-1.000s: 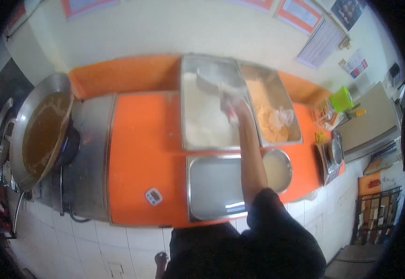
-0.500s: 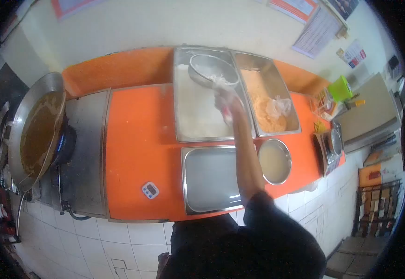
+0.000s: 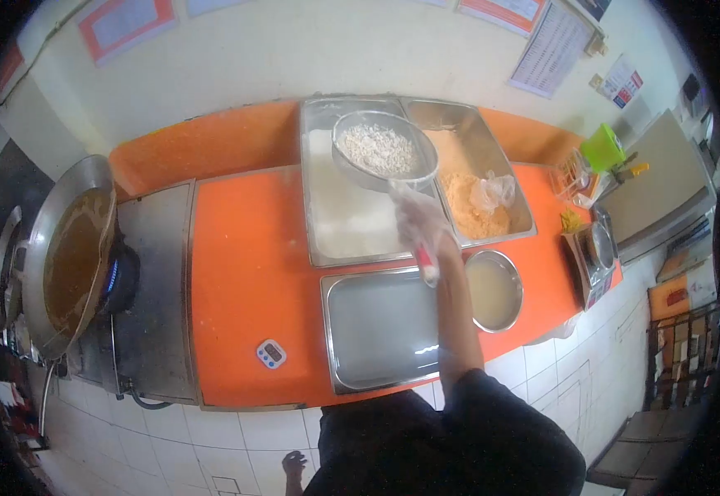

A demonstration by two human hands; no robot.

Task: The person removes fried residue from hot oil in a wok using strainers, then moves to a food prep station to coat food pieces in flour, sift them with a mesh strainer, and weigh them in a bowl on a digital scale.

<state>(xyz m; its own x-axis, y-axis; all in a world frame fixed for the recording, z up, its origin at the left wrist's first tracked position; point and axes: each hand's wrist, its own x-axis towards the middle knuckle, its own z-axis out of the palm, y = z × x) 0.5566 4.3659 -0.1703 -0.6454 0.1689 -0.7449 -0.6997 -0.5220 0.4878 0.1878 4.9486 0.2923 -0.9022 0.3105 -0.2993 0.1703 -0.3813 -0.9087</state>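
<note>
My right hand [image 3: 420,219], in a clear plastic glove, is closed round the red and white handle of a metal strainer [image 3: 426,154]. White flour-coated bits [image 3: 376,149] lie in its mesh bowl. The strainer is above a steel tray of white flour [image 3: 351,227], partly overlapping the tray beside it. Down at the bottom of the view, my left hand [image 3: 294,463] hangs beside my body, fingers loosely bent and apart, with nothing seen in it.
An orange breading tray [image 3: 504,178] holds a plastic bag. Nearer stand a steel pan [image 3: 380,331] and a bowl of pale liquid [image 3: 492,289]. A timer [image 3: 271,354] lies on the orange counter [image 3: 244,273]. At left, a wok of brown oil [image 3: 79,256] sits over a blue flame.
The strainer has gone from tilted and blurred to nearly level, nearer me and to the right, with the coated bits now visible. My left hand has come further into view.
</note>
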